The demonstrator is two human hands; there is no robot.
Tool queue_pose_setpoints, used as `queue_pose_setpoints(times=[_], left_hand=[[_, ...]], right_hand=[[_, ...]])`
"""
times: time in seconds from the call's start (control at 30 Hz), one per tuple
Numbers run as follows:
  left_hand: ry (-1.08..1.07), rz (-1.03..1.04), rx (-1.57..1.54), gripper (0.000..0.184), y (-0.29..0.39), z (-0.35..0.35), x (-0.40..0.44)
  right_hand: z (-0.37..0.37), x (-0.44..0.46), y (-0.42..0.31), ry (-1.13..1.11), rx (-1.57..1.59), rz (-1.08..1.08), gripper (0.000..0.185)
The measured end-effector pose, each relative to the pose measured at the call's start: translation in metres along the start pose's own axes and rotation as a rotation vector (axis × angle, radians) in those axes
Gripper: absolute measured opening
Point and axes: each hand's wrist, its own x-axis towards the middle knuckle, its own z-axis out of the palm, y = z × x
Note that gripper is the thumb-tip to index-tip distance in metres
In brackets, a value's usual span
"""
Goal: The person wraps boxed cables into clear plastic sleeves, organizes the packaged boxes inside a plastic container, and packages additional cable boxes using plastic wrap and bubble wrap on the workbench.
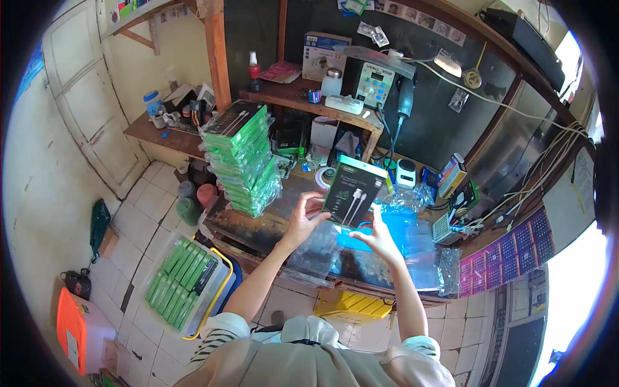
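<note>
A black and green cable box [345, 187], with a picture of white cables on its front, is held up tilted above the workbench [251, 226]. My left hand [304, 219] grips its lower left edge, the thumb near the front. At the lower right corner, the fingers of my right hand [379, 240] are on the box with the thumb apart below it. Under my right hand lie a blue mat [403, 226] and clear plastic sleeves [309, 258]. Left of my hands stands a tall stack of similar boxes in clear wrap [238, 161].
A grey bin with a yellow handle [219, 303] on the floor holds rows of green boxes. A yellow crate [354, 306] sits below the bench edge. Behind are a wooden shelf [290, 95], a hot-air station [374, 84] and a pen basket [443, 230]. Cables hang at right.
</note>
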Motion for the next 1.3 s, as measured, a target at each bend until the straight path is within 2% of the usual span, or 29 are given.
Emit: queue_pose_setpoints(times=[0.07, 0.1, 0.27, 0.33, 0.37, 0.4, 0.47, 0.5, 0.57, 0.67, 0.9, 1.0, 1.13, 1.2, 1.27, 1.3], left_hand=[[0.011, -0.043, -0.046, 0.05, -0.003, -0.002, 0.0], [0.009, -0.024, -0.047, 0.051, -0.003, -0.002, 0.0], [-0.024, -0.02, -0.019, 0.056, -0.001, -0.004, -0.001], [-0.042, -0.049, 0.003, 0.062, 0.0, -0.004, 0.0], [-0.043, -0.048, 0.003, 0.062, 0.0, -0.004, 0.0], [-0.025, -0.041, 0.002, 0.06, 0.001, -0.004, 0.0], [-0.007, -0.03, 0.001, 0.059, 0.002, -0.004, 0.0], [-0.006, -0.029, 0.006, 0.059, 0.005, -0.003, 0.0], [-0.005, -0.028, 0.009, 0.058, 0.007, -0.003, 0.0], [0.001, -0.055, -0.047, 0.058, 0.005, -0.004, -0.001], [-0.051, -0.074, -0.043, 0.063, 0.013, -0.006, 0.001], [-0.077, -0.089, -0.033, 0.066, 0.013, -0.01, 0.001], [-0.113, -0.134, -0.057, 0.068, 0.017, -0.009, -0.001], [-0.115, -0.122, -0.05, 0.068, 0.016, -0.008, -0.003], [-0.115, -0.111, -0.045, 0.068, 0.013, -0.006, -0.003], [-0.103, -0.11, -0.053, 0.068, 0.013, -0.006, -0.002]], right_hand=[[-0.001, -0.001, 0.004, -0.032, 0.185, 0.122, 0.072], [0.0, -0.002, 0.01, -0.012, 0.277, 0.108, 0.066], [-0.001, -0.005, 0.01, 0.047, 0.327, 0.122, 0.055], [-0.001, -0.004, 0.01, 0.092, 0.316, 0.069, 0.052], [0.0, -0.004, 0.009, 0.124, 0.368, 0.049, 0.044], [-0.001, -0.004, 0.008, 0.125, 0.367, 0.047, 0.044], [-0.003, -0.004, 0.007, 0.164, 0.244, -0.062, 0.032], [-0.004, -0.004, 0.008, 0.165, 0.244, -0.065, 0.032], [-0.007, -0.004, 0.01, 0.11, -0.021, -0.197, 0.022], [-0.003, -0.004, 0.008, 0.129, -0.014, -0.171, 0.016], [-0.002, -0.002, -0.003, 0.106, -0.249, -0.241, 0.015], [0.002, -0.002, -0.004, 0.138, -0.363, -0.357, 0.016], [0.008, -0.004, -0.008, 0.188, -0.369, -0.272, 0.015], [0.008, -0.003, -0.007, 0.282, -0.214, -0.153, 0.011], [0.004, -0.002, 0.0, 0.306, -0.207, -0.192, 0.009], [0.003, -0.003, 0.001, 0.248, -0.018, -0.068, 0.011]])
